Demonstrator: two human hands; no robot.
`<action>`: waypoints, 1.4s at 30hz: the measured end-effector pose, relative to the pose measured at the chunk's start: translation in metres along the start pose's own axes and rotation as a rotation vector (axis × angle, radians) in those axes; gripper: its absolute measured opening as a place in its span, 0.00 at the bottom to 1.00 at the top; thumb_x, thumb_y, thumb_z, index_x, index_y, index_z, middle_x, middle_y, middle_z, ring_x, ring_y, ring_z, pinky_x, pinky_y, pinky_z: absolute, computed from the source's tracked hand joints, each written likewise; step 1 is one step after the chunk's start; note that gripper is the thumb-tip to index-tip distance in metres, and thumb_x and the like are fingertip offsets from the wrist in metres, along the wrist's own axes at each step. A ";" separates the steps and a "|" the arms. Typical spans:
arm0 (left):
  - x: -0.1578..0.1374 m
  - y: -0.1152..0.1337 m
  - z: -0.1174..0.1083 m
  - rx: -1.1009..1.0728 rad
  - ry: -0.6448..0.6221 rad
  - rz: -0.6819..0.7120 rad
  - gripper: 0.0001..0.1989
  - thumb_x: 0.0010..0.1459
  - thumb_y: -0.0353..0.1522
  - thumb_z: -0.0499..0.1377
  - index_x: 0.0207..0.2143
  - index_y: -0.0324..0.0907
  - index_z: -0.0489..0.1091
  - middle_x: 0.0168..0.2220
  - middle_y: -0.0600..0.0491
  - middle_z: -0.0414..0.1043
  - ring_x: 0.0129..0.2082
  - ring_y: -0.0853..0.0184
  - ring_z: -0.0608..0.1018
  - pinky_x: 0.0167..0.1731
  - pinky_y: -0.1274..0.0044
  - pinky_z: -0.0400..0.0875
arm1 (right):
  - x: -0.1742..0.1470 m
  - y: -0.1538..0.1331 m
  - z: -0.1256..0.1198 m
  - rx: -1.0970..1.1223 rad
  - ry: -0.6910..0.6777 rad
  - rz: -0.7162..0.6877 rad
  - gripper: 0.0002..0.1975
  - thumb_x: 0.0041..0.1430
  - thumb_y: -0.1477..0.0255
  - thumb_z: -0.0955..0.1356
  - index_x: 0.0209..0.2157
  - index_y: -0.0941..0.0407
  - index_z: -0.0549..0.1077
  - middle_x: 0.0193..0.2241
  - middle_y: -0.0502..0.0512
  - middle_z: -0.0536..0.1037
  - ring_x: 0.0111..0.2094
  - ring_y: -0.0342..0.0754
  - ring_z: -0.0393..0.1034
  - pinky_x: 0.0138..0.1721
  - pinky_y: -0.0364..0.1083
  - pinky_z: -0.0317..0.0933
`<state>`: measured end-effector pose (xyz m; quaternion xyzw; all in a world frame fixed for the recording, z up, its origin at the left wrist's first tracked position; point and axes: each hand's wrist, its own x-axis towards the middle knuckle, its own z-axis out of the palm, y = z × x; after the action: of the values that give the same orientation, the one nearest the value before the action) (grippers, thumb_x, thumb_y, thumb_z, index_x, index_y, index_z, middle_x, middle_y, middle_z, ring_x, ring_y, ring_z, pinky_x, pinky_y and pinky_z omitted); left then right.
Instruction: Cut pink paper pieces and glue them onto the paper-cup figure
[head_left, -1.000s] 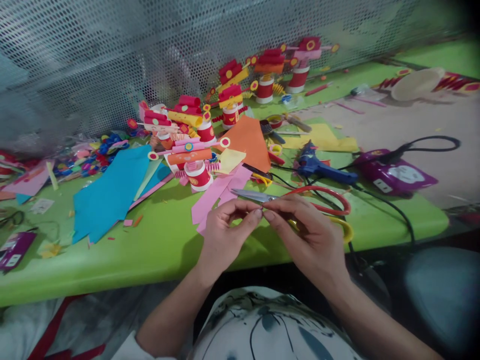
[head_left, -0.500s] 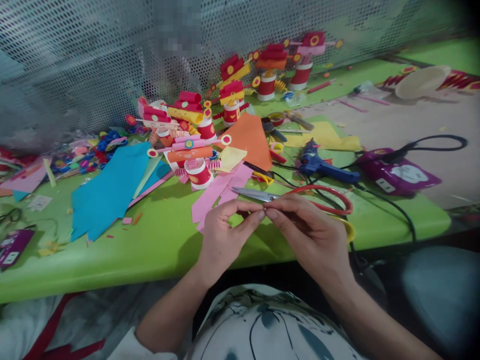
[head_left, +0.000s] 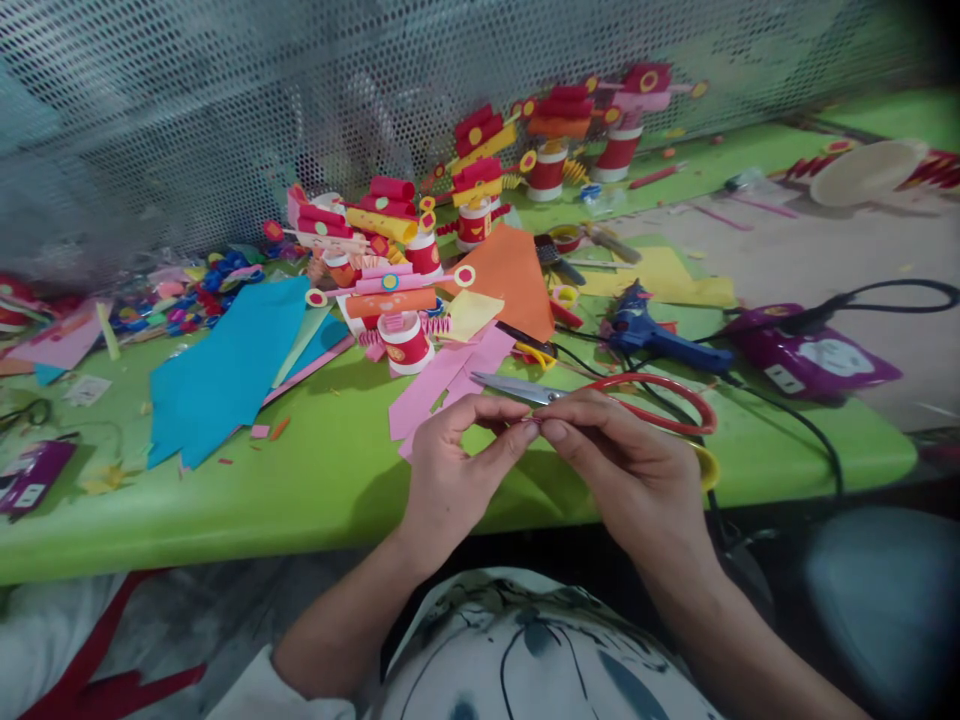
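My left hand (head_left: 459,470) and my right hand (head_left: 637,470) meet fingertip to fingertip above the front of the green table. Both pinch, thumb against forefinger. A thin sliver of something pinkish (head_left: 531,421) shows between them; it is too small to name. Just beyond the fingers lie scissors (head_left: 517,388) with orange-red handles, blades pointing left. Pink paper (head_left: 420,400) lies left of the blades. A paper figure (head_left: 405,340) with a red and white cup body stands behind it.
Blue paper (head_left: 225,370) and orange paper (head_left: 514,280) lie on the green table (head_left: 300,510). A blue glue gun (head_left: 660,340) and a purple power strip (head_left: 814,350) with black cables sit right. Several paper figures (head_left: 551,170) stand along the perforated metal panel (head_left: 225,130).
My fingertips have drawn slightly apart, so a little more of the pinkish piece shows. The whole view has shifted a little; the things on the table keep their places.
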<state>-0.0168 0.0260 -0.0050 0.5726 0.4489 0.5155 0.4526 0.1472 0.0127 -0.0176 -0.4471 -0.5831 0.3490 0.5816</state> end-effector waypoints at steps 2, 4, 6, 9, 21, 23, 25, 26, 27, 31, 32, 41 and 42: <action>0.000 0.001 0.000 0.000 -0.001 0.000 0.05 0.60 0.35 0.71 0.36 0.43 0.80 0.35 0.53 0.83 0.36 0.67 0.82 0.43 0.74 0.78 | 0.001 -0.001 0.000 -0.005 0.006 0.005 0.07 0.65 0.74 0.74 0.40 0.47 0.84 0.35 0.50 0.83 0.38 0.49 0.77 0.40 0.49 0.72; 0.000 0.002 0.001 -0.004 -0.006 -0.006 0.05 0.60 0.35 0.71 0.36 0.43 0.80 0.35 0.53 0.83 0.36 0.67 0.81 0.42 0.74 0.78 | 0.001 -0.001 0.000 -0.012 0.007 0.017 0.06 0.65 0.73 0.74 0.39 0.47 0.84 0.35 0.51 0.83 0.38 0.50 0.77 0.40 0.50 0.72; 0.000 0.002 0.000 -0.017 -0.016 -0.011 0.05 0.60 0.35 0.71 0.36 0.43 0.80 0.34 0.53 0.83 0.36 0.67 0.81 0.42 0.74 0.77 | 0.000 -0.001 0.000 -0.015 0.007 0.021 0.06 0.65 0.73 0.74 0.39 0.47 0.84 0.36 0.51 0.83 0.39 0.50 0.78 0.40 0.50 0.73; 0.001 0.001 -0.001 -0.039 -0.031 -0.028 0.06 0.60 0.35 0.71 0.36 0.43 0.80 0.34 0.53 0.82 0.36 0.67 0.81 0.42 0.75 0.77 | 0.001 0.000 -0.002 -0.017 0.000 0.020 0.06 0.64 0.73 0.75 0.39 0.46 0.83 0.36 0.50 0.83 0.39 0.50 0.78 0.41 0.50 0.73; 0.003 0.006 -0.003 -0.007 -0.071 -0.036 0.05 0.59 0.34 0.72 0.35 0.43 0.80 0.33 0.54 0.82 0.35 0.69 0.80 0.41 0.77 0.76 | 0.003 -0.004 -0.006 -0.105 -0.062 0.018 0.02 0.68 0.69 0.72 0.39 0.49 0.80 0.35 0.51 0.79 0.35 0.47 0.74 0.36 0.47 0.69; 0.004 0.005 -0.004 -0.034 -0.101 -0.071 0.05 0.59 0.34 0.72 0.35 0.43 0.80 0.34 0.53 0.82 0.35 0.68 0.81 0.41 0.76 0.77 | 0.004 -0.005 -0.004 -0.044 -0.046 0.100 0.04 0.67 0.66 0.72 0.37 0.50 0.79 0.33 0.51 0.78 0.32 0.47 0.73 0.33 0.46 0.68; 0.006 0.003 -0.005 -0.071 -0.139 -0.119 0.06 0.59 0.34 0.72 0.36 0.42 0.81 0.35 0.52 0.83 0.36 0.68 0.81 0.42 0.76 0.77 | 0.005 -0.007 -0.001 0.010 -0.038 0.171 0.07 0.67 0.63 0.73 0.36 0.51 0.78 0.30 0.50 0.77 0.29 0.46 0.71 0.29 0.46 0.67; 0.006 0.003 -0.006 -0.086 -0.155 -0.139 0.07 0.58 0.34 0.72 0.37 0.42 0.81 0.36 0.52 0.83 0.36 0.68 0.81 0.42 0.76 0.78 | 0.006 -0.007 0.001 0.024 -0.032 0.195 0.09 0.66 0.62 0.72 0.36 0.52 0.77 0.28 0.50 0.76 0.28 0.46 0.70 0.28 0.45 0.67; 0.007 0.002 -0.006 -0.096 -0.167 -0.154 0.07 0.58 0.35 0.72 0.37 0.42 0.81 0.37 0.52 0.83 0.37 0.67 0.82 0.43 0.76 0.78 | 0.007 -0.008 0.002 0.029 -0.026 0.210 0.10 0.66 0.61 0.72 0.35 0.52 0.77 0.27 0.49 0.76 0.27 0.45 0.69 0.28 0.45 0.66; 0.007 0.001 -0.007 -0.078 -0.166 -0.158 0.10 0.57 0.37 0.73 0.38 0.42 0.81 0.38 0.51 0.84 0.37 0.66 0.82 0.43 0.74 0.78 | 0.008 -0.011 0.006 0.001 0.001 0.208 0.11 0.64 0.60 0.74 0.34 0.53 0.77 0.27 0.50 0.77 0.27 0.45 0.69 0.27 0.44 0.66; 0.007 0.001 -0.007 -0.068 -0.152 -0.149 0.10 0.57 0.38 0.73 0.37 0.42 0.82 0.37 0.51 0.84 0.37 0.66 0.82 0.43 0.74 0.78 | 0.008 -0.011 0.006 -0.004 0.008 0.205 0.10 0.64 0.61 0.74 0.34 0.53 0.78 0.27 0.50 0.77 0.27 0.45 0.69 0.27 0.44 0.66; 0.011 -0.004 -0.008 -0.260 -0.105 -0.243 0.10 0.56 0.38 0.74 0.35 0.42 0.82 0.32 0.52 0.83 0.32 0.70 0.82 0.38 0.78 0.78 | 0.005 -0.003 0.000 0.012 0.038 0.235 0.12 0.68 0.58 0.72 0.41 0.50 0.85 0.29 0.51 0.79 0.27 0.44 0.67 0.26 0.44 0.62; 0.012 -0.004 -0.008 -0.270 -0.104 -0.251 0.10 0.55 0.38 0.74 0.35 0.42 0.82 0.31 0.52 0.83 0.31 0.70 0.82 0.37 0.79 0.78 | 0.005 -0.003 -0.001 0.004 0.035 0.231 0.12 0.67 0.59 0.73 0.41 0.50 0.85 0.29 0.51 0.80 0.27 0.44 0.68 0.26 0.44 0.62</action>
<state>-0.0246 0.0389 -0.0063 0.4718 0.4197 0.4804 0.6087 0.1482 0.0167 -0.0132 -0.5162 -0.5170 0.4069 0.5484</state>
